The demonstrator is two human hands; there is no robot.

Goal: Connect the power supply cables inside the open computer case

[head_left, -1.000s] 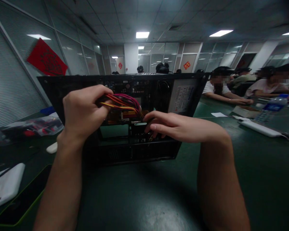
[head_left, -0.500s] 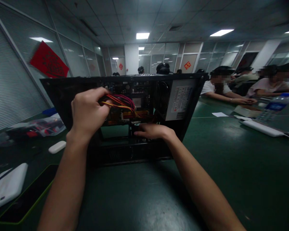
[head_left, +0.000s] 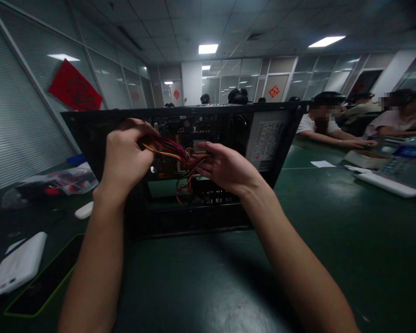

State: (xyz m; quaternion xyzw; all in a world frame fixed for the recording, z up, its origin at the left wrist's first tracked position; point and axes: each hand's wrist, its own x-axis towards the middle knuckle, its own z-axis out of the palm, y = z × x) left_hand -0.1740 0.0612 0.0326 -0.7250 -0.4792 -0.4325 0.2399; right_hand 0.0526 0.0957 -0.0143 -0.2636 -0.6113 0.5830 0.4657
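Observation:
An open black computer case [head_left: 90, 134] stands on its side on the dark green table [head_left: 333, 240], its inside facing me. My left hand [head_left: 123, 155] is closed round a bundle of red, yellow and purple wires [head_left: 166, 148] in front of the motherboard. My right hand [head_left: 225, 166] is raised to the same bundle from the right, fingers curled on the wires near the middle. A grey power supply [head_left: 266, 141] with a label sits at the case's right end, beside a round fan [head_left: 238, 134].
A white phone [head_left: 17, 268] lies on a dark mat [head_left: 45, 282] at the left, with a small white object [head_left: 84, 210] and plastic bags [head_left: 65, 178] behind. Several people sit at the right, near a water bottle [head_left: 400, 159], a white strip [head_left: 388, 185] and paper [head_left: 321, 163].
My right hand has risen from the lower bay of the case to the wire bundle and taken hold of it. My left hand keeps its grip on the wires.

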